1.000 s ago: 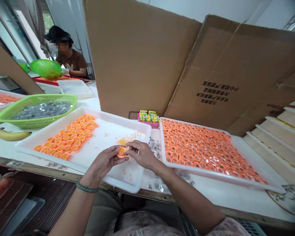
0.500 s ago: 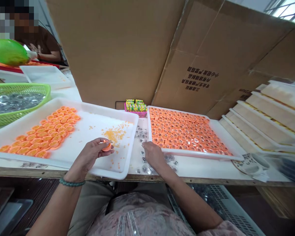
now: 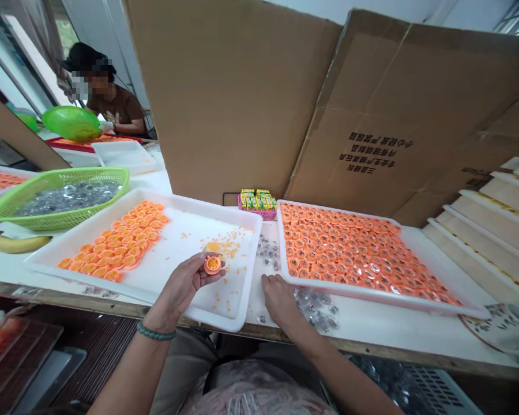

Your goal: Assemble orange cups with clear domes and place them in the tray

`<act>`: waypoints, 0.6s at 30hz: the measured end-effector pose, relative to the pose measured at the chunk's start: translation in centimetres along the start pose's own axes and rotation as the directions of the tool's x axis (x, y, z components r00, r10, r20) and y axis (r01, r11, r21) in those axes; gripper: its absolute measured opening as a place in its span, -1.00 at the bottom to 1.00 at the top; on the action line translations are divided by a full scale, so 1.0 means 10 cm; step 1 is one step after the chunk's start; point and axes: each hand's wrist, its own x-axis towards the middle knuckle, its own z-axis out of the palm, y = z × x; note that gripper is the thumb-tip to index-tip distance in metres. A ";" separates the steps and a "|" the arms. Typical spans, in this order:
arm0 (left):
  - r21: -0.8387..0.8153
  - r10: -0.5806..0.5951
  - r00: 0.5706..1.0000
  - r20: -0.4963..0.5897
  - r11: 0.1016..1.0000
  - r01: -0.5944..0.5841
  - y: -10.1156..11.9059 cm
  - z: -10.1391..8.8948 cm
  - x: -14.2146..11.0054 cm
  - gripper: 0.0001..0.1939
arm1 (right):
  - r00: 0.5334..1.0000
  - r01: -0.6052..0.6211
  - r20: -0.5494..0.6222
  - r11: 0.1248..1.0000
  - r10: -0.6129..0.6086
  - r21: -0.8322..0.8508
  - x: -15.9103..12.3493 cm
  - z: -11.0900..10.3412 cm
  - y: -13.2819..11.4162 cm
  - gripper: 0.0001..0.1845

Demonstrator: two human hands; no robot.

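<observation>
My left hand (image 3: 185,285) pinches a small round orange cup (image 3: 213,265), its face with yellow bits turned up toward me. It is above a white tray (image 3: 185,222), where rows of similar orange cups (image 3: 127,248) lie on the left and loose yellow bits (image 3: 229,245) are scattered on the right. My right hand (image 3: 281,300) is low at the table, fingers curled together; whatever they hold is hidden. Small clear plastic pieces with dark prints lie around it, in a heap (image 3: 318,308) beside the wrist and a strip (image 3: 268,252) between the trays.
A second white tray (image 3: 432,300) holds many orange cups. Behind stand cardboard sheets (image 3: 242,104) and a pink basket of yellow-green packets (image 3: 258,202). Stacked trays (image 3: 493,213) rise at right. At left are a green basket (image 3: 60,216), a banana (image 3: 21,243) and a co-worker (image 3: 121,109).
The camera view has swung left and up, showing more of the left side. My left hand has tipped the orange cup so its face shows. My right hand is slightly nearer the table's front edge.
</observation>
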 end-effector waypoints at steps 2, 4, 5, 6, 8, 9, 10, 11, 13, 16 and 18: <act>-0.007 0.009 1.000 0.009 1.000 -0.009 0.00 -0.01 0.00 -0.75 | 0.995 -0.017 -0.096 0.987 0.033 0.159 -0.02 -0.07 0.07 -0.69; -0.010 0.015 1.000 0.015 1.000 -0.014 0.00 -0.02 0.00 -0.76 | 0.972 0.020 -0.226 0.936 0.063 0.350 -0.03 -0.18 0.09 -0.66; -0.009 0.016 1.000 0.016 1.000 -0.016 0.00 -0.02 0.00 -0.76 | 0.957 0.063 -0.283 0.898 0.070 0.435 -0.03 -0.26 0.09 -0.65; -0.008 0.020 1.000 0.015 1.000 -0.020 0.00 -0.02 -0.01 -0.76 | 0.943 0.115 -0.326 0.853 0.067 0.509 -0.02 -0.34 0.06 -0.65; -0.005 0.028 1.000 0.012 1.000 -0.028 0.00 -0.01 -0.01 -0.75 | 0.934 0.204 -0.354 0.742 0.048 0.639 0.03 -0.48 -0.04 -0.67; 0.000 0.033 0.999 0.010 0.999 -0.033 0.00 0.00 -0.02 -0.75 | 0.938 0.225 -0.343 0.671 0.047 0.706 0.07 -0.54 -0.11 -0.71; 0.008 0.039 0.999 0.009 0.999 -0.039 0.00 0.00 -0.02 -0.74 | 0.948 0.223 -0.314 0.586 0.056 0.779 0.11 -0.58 -0.19 -0.74; 0.020 0.043 0.999 0.009 0.999 -0.044 0.00 0.00 -0.03 -0.73 | 0.960 0.201 -0.269 0.486 0.073 0.850 0.17 -0.60 -0.27 -0.77; 0.058 0.049 0.999 0.015 0.997 -0.050 -0.01 0.00 -0.03 -0.71 | 0.980 0.142 -0.174 0.278 0.095 0.950 0.27 -0.61 -0.44 -0.77; 0.106 0.075 0.997 0.007 0.992 -0.075 -0.03 -0.01 -0.03 -0.70 | 0.988 0.123 -0.136 0.164 0.071 0.979 0.42 -0.59 -0.62 -0.72; 0.126 0.101 0.995 -0.015 0.987 -0.098 -0.03 -0.01 -0.03 -0.71 | 0.989 0.123 -0.137 0.204 0.059 0.971 0.49 -0.57 -0.67 -0.76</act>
